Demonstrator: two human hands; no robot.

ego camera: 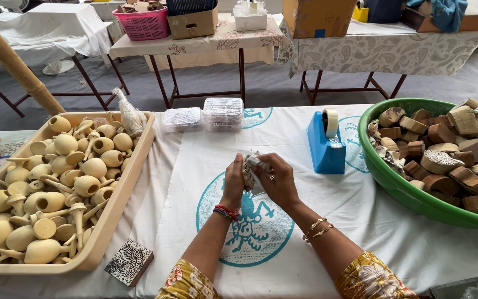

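Observation:
Both my hands meet over the middle of the white cloth with blue printed figures. My left hand and my right hand together grip a small object wrapped in crinkled clear plastic; what is inside is mostly hidden by my fingers. A blue tape dispenser with a roll of clear tape stands just right of my hands. A carved printing block with a black and white pattern lies near the table's front edge, to my left.
A beige tray full of several pale clay pots fills the left. A green basin of wooden blocks sits at the right. Clear plastic boxes stand at the far edge. Cloth-covered tables with a pink basket and cartons stand behind.

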